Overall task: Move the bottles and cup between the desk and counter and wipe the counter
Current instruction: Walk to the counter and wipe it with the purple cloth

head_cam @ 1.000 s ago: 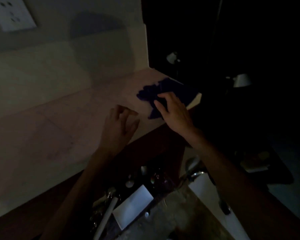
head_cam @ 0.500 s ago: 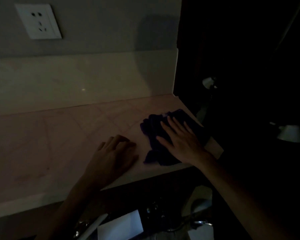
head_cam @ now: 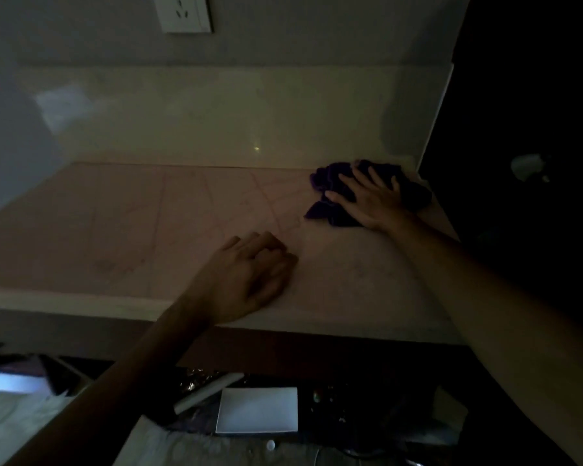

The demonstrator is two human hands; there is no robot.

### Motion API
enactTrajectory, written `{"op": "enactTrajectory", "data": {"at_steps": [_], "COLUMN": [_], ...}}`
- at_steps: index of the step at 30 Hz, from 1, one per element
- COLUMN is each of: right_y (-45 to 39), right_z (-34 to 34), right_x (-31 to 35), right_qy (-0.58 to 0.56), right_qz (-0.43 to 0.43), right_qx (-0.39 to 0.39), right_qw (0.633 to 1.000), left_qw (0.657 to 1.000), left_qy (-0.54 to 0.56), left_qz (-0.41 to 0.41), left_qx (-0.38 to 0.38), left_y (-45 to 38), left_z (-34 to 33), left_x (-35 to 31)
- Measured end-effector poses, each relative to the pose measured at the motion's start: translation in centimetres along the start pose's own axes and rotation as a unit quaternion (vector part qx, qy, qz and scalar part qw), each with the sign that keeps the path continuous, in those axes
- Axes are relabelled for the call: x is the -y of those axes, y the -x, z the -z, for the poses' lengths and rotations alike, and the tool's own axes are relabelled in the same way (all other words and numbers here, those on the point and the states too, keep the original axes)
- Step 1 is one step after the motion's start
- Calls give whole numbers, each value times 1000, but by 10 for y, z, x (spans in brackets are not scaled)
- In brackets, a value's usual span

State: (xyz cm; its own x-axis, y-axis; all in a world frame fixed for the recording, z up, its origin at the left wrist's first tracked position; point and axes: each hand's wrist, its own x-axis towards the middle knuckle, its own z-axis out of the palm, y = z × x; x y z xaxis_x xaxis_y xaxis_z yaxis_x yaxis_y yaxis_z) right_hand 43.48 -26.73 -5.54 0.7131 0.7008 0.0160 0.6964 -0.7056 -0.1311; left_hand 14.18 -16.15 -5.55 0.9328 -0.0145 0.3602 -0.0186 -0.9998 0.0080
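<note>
Purple cloth (head_cam: 330,210) — seemingly flat — under right hand (head_cam: 371,200) fingers.

The counter (head_cam: 122,230) runs across the middle of the view, with a backsplash (head_cam: 216,112) standing along its far edge and a wall socket (head_cam: 186,13) on the wall above that. At the counter's far right corner lies a cloth (head_cam: 330,213), with the right hand (head_cam: 372,200) pressed flat on top of it. The left hand (head_cam: 246,280) rests on the counter near the front edge, left of the cloth and apart from it. Below the front edge, nearer the camera, a flat card (head_cam: 257,410) lies among small clutter.
</note>
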Motion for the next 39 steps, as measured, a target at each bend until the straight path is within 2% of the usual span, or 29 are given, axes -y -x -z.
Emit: {"op": "enactTrajectory", "data": {"at_steps": [3,7,11,14,21,24,29,35,39], "right_y": [43,150,207,166,-30,-52,17,171,182], "right_z": [-1,-6,-5,-5,-9,-11,-15,-17,-20], "right_x": [9,35,60,69,99,107,130,169,175], "right_qy": [-11,7,-3,-18,-20,-4,-24,9,14], "right_qz": [18,93,142,136,84,66,52,130,109], "right_qx": [-1,-17,-11,-11,24,18,39,25,4], "right_qw": [1000,995,990,990,996,998,998,991,994], "left_qw": [999,997,996,994,997,996,995,989,992], "left_qy": [7,38,-4,-8,-3,-4,-9,13,-52], "left_qz": [36,58,82,109,82,87,100,146,111], "left_qx": [-33,-26,-26,-12,-15,-16,-23,-35,-15], "left_y": [3,20,58,67,68,67,69,79,97], "left_z": [1,7,20,24,20,19,19,24,31], "left_x": [1,13,50,78,89,91,87,93,109]}}
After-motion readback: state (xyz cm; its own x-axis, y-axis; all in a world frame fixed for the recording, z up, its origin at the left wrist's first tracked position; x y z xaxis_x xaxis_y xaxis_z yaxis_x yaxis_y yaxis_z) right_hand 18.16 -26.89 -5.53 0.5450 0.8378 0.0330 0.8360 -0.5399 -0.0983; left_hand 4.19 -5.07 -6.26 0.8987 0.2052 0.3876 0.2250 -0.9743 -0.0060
